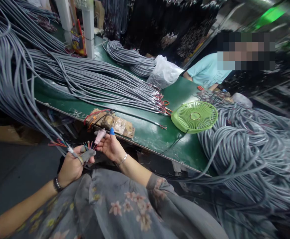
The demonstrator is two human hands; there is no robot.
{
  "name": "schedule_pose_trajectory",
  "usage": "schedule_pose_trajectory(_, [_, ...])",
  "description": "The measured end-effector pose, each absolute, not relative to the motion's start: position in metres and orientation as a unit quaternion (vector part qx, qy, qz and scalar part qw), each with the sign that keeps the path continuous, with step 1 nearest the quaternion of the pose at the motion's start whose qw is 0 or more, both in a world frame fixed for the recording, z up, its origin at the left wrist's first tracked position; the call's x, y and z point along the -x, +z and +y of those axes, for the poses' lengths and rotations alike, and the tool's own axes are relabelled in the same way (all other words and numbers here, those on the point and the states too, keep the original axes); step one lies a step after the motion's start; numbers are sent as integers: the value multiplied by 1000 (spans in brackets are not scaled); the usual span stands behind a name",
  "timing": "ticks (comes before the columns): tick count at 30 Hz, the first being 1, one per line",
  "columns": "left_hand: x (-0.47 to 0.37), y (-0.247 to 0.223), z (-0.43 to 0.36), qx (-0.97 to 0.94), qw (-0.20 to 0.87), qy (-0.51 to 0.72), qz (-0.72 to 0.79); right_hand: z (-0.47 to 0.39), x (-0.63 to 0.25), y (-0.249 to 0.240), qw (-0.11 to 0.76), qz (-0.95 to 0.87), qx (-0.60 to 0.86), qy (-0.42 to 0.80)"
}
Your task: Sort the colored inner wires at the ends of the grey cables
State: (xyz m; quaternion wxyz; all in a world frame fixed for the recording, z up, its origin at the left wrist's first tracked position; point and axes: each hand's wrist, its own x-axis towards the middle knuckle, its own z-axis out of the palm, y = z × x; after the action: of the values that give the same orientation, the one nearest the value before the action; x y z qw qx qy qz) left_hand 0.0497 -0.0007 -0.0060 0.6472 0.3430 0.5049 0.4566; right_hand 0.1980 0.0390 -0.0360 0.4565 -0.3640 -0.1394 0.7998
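Observation:
My left hand [74,166] is closed round the end of a grey cable [71,151], with grey covers on its thumb and a finger. Thin coloured wires [88,144] fan upward from between those fingers. Just to the right, my right hand [113,148] has its palm turned up and its fingers apart, the fingertips at the wire ends. Blue wrap covers its thumb tip and a pinkish cover sits on one finger. Whether any wire is pinched there is hard to make out. A taped wooden block with a device [112,122] lies at the table edge beyond the hands.
The green table [145,131] carries a long bundle of grey cables [105,78] with stripped ends, a green fan [194,116] and a plastic bag [163,71]. More cables [249,142] are heaped at right. Across the table is a person in a light blue shirt [204,69].

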Motion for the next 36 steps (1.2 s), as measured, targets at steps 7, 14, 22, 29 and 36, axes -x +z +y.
schedule_pose_trajectory(7, [-48, -8, -3, -363, 592, 511, 506, 41, -199, -35, 462, -203, 369, 780])
schedule_pose_trajectory(14, [-49, -17, 0, -392, 568, 507, 517, 41, -196, -42, 471, -215, 378, 767])
schedule_pose_trajectory(22, [-48, -19, -1, -384, 584, 499, 512, 48, -194, -48, 474, -211, 374, 769])
schedule_pose_trajectory(29, [-48, -21, -1, -396, 577, 493, 517, 47, -188, -45, 506, -144, 358, 771])
schedule_pose_trajectory(36, [-43, -34, 0, -415, 575, 479, 517, 45, -185, -42, 508, -117, 352, 777])
